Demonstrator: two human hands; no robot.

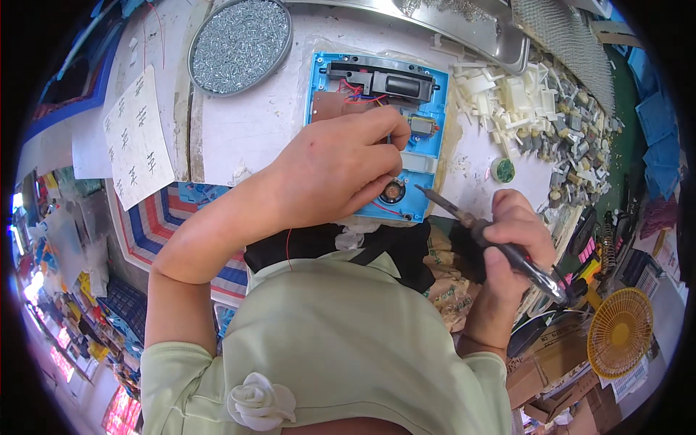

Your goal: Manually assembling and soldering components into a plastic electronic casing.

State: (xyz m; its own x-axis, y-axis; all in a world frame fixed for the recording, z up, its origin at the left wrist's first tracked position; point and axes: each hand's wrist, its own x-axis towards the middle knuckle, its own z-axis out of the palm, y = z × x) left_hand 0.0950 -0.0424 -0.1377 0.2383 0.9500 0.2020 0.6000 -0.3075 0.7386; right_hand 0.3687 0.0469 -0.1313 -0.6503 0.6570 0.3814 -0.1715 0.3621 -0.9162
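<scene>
thumb and fingers of the right hand (516, 235) are wrapped snugly round a slim soldering iron with a black handle and a bare metal shaft (518, 259), so that grip is definitely clamped. the iron slants up and to the left, tip just beside a round black speaker with a coppery centre (394, 191). can't tell if the tip is touching anything.

left hand (344, 163) is a bit harder to read. it's over an open, bright blue plastic casing (428, 148), back of the hand up, fingers curled in, and the fingertips are hidden, so i can't say if they're pinched together or what they've got.

the casing lies on a white tabletop (239, 138) in front of the person. inside it: 1 long black plastic part (409, 86) across the far end, thin red wires (354, 90) near it, a flat brown board (328, 106) on the left, and 1 small grey motor (422, 127) near the right wall.

off to the right there's a heap of white plastic parts (518, 101), plus 1 small round pot of green stuff (502, 170). far left, a round metal tray (230, 94) is full of shiny little screws (239, 45).
</scene>
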